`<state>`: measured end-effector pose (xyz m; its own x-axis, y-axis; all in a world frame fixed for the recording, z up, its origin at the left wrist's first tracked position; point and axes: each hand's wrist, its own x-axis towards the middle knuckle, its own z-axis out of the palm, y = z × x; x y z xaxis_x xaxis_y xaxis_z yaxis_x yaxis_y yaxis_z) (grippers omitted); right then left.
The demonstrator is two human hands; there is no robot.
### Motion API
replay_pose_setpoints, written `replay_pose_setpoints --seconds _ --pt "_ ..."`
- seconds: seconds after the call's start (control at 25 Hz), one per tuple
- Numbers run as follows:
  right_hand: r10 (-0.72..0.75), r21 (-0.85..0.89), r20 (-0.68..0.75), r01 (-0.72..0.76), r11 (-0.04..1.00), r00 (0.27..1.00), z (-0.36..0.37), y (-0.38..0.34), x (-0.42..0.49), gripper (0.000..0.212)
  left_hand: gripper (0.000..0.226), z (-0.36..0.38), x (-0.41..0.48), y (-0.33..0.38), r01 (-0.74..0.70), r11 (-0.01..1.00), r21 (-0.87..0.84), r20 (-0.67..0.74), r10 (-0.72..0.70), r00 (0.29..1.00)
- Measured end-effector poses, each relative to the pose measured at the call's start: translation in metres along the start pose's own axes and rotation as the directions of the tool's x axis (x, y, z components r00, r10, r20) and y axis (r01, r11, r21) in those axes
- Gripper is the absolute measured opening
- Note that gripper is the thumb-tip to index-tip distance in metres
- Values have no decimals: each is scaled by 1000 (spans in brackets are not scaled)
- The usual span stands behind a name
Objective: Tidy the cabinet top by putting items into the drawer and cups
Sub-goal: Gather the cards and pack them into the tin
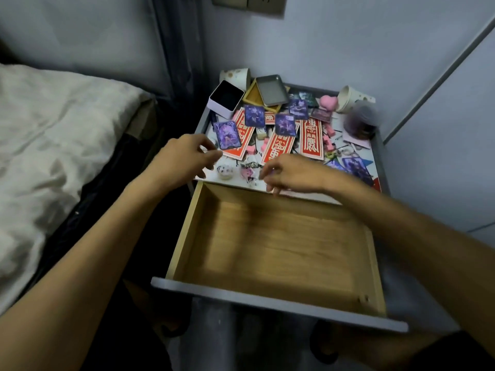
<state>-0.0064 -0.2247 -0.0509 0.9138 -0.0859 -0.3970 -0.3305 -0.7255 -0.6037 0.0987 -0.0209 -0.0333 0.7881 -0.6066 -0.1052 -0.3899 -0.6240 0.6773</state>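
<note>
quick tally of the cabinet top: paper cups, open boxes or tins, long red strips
paper cups: 2
open boxes or tins: 3
long red strips: 3
total: 8

Your drawer [267, 245] at six o'clock shows bare matt wood, while at twelve the tin [272, 89] looks dull metal, cards [284, 124] glossy.

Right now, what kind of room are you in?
Probably a bedroom: a bed with pale bedding lies on the left, and a small cabinet with an open drawer stands right beside it, below a wall socket.
</note>
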Motion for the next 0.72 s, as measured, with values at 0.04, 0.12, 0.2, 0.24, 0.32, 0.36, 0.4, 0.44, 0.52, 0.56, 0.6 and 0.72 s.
replay_pose_setpoints --seconds 0.04,0.12,0.2,0.24,0.32,0.36,0.4,0.44,0.52,0.56,0.6,0.72 --pt "-17 -67 -43 14 998 999 -14 -6 11 19 21 -1 12 -1 5 999 -39 -41 -7 999" --pt "-105 -321 -126 60 945 986 -39 -15 47 23 18 -6 42 -10 39 985 -170 -105 -57 993" --pt "-178 -417 -223 71 906 958 -55 -19 85 27 13 -4 63 -17 71 935 -349 -134 -124 983" --pt "-192 -399 -272 71 914 943 -60 -20 109 29 10 -3 73 -22 83 897 -434 -149 -163 975" --pt "-218 -398 -357 63 915 908 -59 -21 153 32 10 0 90 -29 82 831 -551 -192 -222 956" --pt "-236 -424 -376 61 904 896 -54 -21 171 34 9 1 94 -32 69 819 -570 -218 -232 948" --pt "-254 -442 -388 63 895 886 -50 -23 189 35 8 -1 99 -37 45 824 -565 -257 -228 939" --pt "-263 -452 -404 58 890 876 -47 -24 200 36 6 -3 102 -40 19 839 -543 -297 -213 931" --pt "-264 -450 -437 45 892 860 -42 -21 214 35 3 -7 107 -46 -4 856 -517 -336 -199 920" --pt "-262 -443 -455 39 896 851 -40 -19 219 37 6 -8 108 -48 -2 848 -531 -320 -197 927" --pt "-264 -450 -462 33 892 847 -39 -19 225 38 11 -9 108 -49 4 834 -552 -293 -198 935" --pt "-278 -500 -462 11 866 842 -40 -21 235 30 16 -9 109 -43 29 768 -639 -245 -239 940"
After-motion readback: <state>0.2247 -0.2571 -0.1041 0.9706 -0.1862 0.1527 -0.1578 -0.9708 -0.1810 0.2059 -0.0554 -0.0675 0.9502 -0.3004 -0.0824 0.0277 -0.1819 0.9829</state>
